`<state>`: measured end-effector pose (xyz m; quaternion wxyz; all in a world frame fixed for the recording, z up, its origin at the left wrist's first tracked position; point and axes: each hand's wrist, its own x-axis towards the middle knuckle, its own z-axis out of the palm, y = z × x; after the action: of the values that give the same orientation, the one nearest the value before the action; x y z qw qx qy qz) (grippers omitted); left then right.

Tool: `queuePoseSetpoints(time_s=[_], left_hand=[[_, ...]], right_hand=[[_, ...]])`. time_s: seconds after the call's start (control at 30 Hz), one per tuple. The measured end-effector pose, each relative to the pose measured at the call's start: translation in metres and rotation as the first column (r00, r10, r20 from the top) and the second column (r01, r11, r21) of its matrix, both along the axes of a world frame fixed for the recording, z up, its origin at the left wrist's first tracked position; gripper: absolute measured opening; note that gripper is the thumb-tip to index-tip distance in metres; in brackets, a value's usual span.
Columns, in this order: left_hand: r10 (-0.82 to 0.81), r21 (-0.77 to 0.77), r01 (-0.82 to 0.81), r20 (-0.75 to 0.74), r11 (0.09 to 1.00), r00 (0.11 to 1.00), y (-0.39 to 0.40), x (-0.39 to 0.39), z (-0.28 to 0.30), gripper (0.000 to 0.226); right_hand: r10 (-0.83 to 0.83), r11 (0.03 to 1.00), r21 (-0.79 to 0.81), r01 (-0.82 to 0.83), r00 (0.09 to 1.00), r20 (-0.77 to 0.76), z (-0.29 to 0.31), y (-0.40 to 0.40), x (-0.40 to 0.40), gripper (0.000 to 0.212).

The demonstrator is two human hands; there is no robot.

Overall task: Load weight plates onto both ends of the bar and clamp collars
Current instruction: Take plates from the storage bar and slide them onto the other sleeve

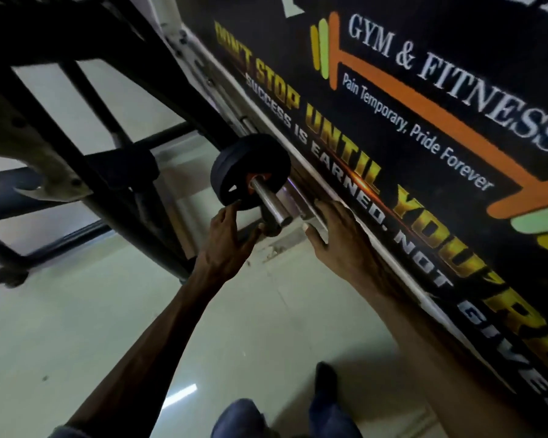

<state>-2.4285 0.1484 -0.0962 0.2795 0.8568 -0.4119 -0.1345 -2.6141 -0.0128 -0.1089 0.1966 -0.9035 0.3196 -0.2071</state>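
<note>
A steel bar sleeve (271, 202) sticks out toward me, with black weight plates (250, 170) pushed onto it around an orange hub. My left hand (227, 240) is just below the plates, fingers apart. One fingertip touches the plate rim, and the thumb rests against a small dark piece (272, 227) under the sleeve's end. I cannot tell what that piece is. To the right of the sleeve, my right hand (336, 235) is flat and open, close to the wall banner and holding nothing.
A black gym banner (424, 128) covers the wall on the right, close to the bar's end. A black steel rack frame (114, 172) stands on the left. The pale tiled floor (108, 311) lies below, and my legs and a shoe (325, 384) are at the bottom.
</note>
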Motion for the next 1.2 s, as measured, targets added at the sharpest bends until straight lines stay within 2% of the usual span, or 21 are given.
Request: queuePoseSetpoints(time_s=[0.1, 0.3, 0.43, 0.57, 0.87, 1.03, 1.2], left_hand=[[0.079, -0.018, -0.079, -0.007, 0.997, 0.997, -0.026, 0.017, -0.005, 0.070], [0.174, -0.043, -0.177, -0.062, 0.983, 0.983, -0.075, 0.064, -0.038, 0.072], [0.225, -0.044, -0.229, -0.084, 0.972, 0.971, -0.104, 0.100, -0.062, 0.067], [0.243, -0.061, -0.248, -0.075, 0.967, 0.967, -0.130, 0.134, -0.078, 0.060], [0.294, -0.012, -0.295, -0.071, 0.955, 0.953, -0.168, 0.182, -0.132, 0.068], [0.340, -0.001, -0.342, -0.108, 0.940, 0.934, -0.175, 0.176, -0.155, 0.091], [0.421, -0.093, -0.417, 0.015, 0.904, 0.907, -0.178, 0.179, -0.163, 0.073]], right_hand=[[0.053, 0.999, 0.014, -0.053, 0.998, -0.026, 0.004, -0.040, 0.025, 0.061], [0.161, 0.987, -0.014, -0.163, 0.985, -0.063, -0.013, -0.102, 0.090, 0.045], [0.227, 0.969, 0.132, -0.208, 0.964, -0.142, -0.033, -0.134, 0.135, 0.062], [0.298, 0.949, 0.156, -0.274, 0.941, -0.158, -0.051, -0.165, 0.179, 0.060], [0.391, 0.917, 0.175, -0.359, 0.898, -0.205, -0.094, -0.218, 0.257, 0.066], [0.404, 0.914, 0.135, -0.383, 0.891, -0.207, -0.119, -0.238, 0.280, 0.064], [0.395, 0.916, 0.114, -0.385, 0.916, -0.072, -0.139, -0.245, 0.280, 0.061]])
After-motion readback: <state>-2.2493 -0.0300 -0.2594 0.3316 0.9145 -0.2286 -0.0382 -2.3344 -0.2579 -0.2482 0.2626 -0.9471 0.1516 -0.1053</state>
